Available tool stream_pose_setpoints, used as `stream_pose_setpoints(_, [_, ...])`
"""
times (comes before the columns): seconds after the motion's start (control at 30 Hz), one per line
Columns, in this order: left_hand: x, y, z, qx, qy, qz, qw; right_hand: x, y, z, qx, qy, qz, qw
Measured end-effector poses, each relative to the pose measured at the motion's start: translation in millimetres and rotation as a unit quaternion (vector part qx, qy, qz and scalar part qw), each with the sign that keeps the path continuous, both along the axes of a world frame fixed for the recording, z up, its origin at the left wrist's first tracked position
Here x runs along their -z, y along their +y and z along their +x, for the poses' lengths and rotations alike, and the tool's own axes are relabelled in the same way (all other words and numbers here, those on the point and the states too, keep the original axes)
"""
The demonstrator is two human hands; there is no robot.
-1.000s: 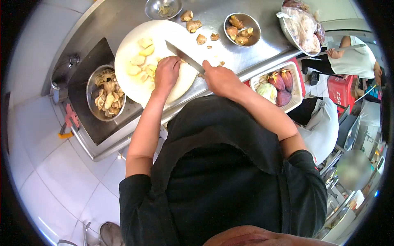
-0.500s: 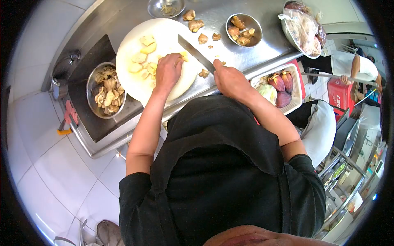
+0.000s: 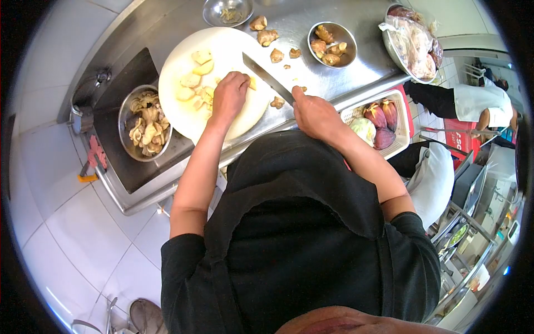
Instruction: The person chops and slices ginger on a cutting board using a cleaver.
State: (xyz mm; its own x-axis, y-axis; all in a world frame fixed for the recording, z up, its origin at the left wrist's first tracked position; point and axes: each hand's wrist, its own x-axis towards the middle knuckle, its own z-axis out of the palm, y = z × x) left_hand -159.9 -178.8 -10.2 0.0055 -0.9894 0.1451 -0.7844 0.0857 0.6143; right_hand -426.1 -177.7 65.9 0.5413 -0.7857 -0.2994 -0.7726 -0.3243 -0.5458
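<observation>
My right hand (image 3: 317, 114) is closed round the handle of a kitchen knife (image 3: 267, 77). Its blade lies over the right side of a round white cutting board (image 3: 245, 119). With curled fingers, my left hand (image 3: 231, 94) presses down on the board and grips a piece of peeled ginger (image 3: 252, 83), which shows just past the fingertips beside the blade. Left of that hand lie several pale ginger slices (image 3: 190, 80). Unpeeled ginger chunks (image 3: 267, 37) rest on the steel counter beyond the board.
A steel bowl (image 3: 356, 54) holds more ginger. Mushroom-like pieces fill another bowl (image 3: 125, 136) in the sink at left. A small bowl (image 3: 207, 12) with scraps stands behind the board. Below the counter is a basket (image 3: 401, 139) with purple-red produce. Co-workers (image 3: 483, 103) are at right.
The knife and my right hand have shifted very slightly, along with a small shift of the whole view. The far co-worker at right has changed posture, and the arm has moved lower.
</observation>
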Motion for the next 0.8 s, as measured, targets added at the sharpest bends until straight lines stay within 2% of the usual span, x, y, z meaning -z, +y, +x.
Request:
stream_pose_setpoints(0.43, [10.9,3.4,-2.3,0.014,-0.021,-0.008,1.0,-14.6,-4.1,8.7,-0.064,0.062,-0.016,0.996])
stream_pose_setpoints(0.57, [9.5,5.3,-3.9,0.014,-0.031,-0.004,0.999,-1.5,-3.6,14.3,-0.06,0.08,-0.006,0.995])
stream_pose_setpoints(0.67, [9.3,5.4,-4.0,0.008,-0.036,0.016,0.999,19.3,-3.4,15.1,-0.067,0.072,-0.033,0.995])
stream_pose_setpoints(0.8, [8.4,5.0,-5.4,-0.005,-0.023,0.001,1.0,10.6,-11.0,15.8,-0.071,0.028,-0.074,0.994])
